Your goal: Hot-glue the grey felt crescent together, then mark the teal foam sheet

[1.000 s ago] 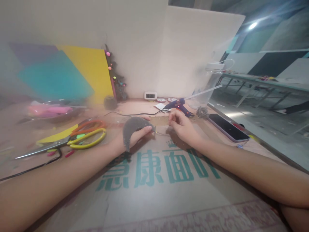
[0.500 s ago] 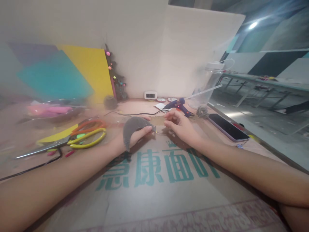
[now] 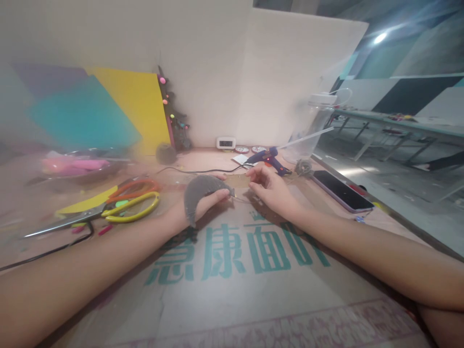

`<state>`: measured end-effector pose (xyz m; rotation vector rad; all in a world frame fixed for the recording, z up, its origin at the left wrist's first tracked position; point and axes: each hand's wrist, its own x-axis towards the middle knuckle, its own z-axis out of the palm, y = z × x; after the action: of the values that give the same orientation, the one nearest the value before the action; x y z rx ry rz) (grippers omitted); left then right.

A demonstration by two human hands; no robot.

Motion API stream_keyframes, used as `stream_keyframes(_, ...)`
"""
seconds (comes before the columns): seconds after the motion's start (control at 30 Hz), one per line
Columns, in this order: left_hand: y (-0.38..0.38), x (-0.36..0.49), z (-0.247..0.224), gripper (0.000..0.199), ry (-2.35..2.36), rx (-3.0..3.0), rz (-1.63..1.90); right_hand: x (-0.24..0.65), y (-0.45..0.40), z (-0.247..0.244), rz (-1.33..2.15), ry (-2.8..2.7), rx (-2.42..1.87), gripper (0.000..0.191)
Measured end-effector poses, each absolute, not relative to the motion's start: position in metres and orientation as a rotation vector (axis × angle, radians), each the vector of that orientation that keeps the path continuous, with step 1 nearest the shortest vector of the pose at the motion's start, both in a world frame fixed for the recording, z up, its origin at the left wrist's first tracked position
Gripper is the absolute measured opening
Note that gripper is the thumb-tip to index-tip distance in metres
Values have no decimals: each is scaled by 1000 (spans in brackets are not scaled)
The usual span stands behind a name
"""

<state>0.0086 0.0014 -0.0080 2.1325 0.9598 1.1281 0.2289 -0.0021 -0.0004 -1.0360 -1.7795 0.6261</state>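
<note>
A dark grey, fuzzy crescent (image 3: 198,192) curves over my left hand (image 3: 213,199). That hand is closed around it, thumb lying along the end that points right. From this tip, with a small yellowish spot beside it, a thin strand (image 3: 242,198) runs toward my right hand (image 3: 267,187). My right fingers are curled together a short way to the right, apart from the crescent, and seem to pinch the strand; their tips are partly hidden. Both hands are over a printed board (image 3: 232,299) with green characters.
Scissors (image 3: 130,208) with orange and yellow handles lie left. A blue glue gun (image 3: 266,158), a coil of grey cord (image 3: 303,167) and a phone (image 3: 342,191) are at the right. Behind stand a small clock (image 3: 225,143) and a clear jug (image 3: 308,128).
My right hand has shifted very slightly to the right. My left hand and the crescent stay in nearly the same place, the tip turned a little.
</note>
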Motion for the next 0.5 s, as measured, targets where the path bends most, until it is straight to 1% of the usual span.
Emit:
stream_keyframes(0.2, -5, 11, -3, 31, 997, 1983, 1153, 230, 0, -3, 576, -1795, -1042, 12)
stream_keyframes(0.5, -5, 11, 1, 33, 1025, 2044, 1153, 233, 0, -5, 515, -1860, -1052, 13)
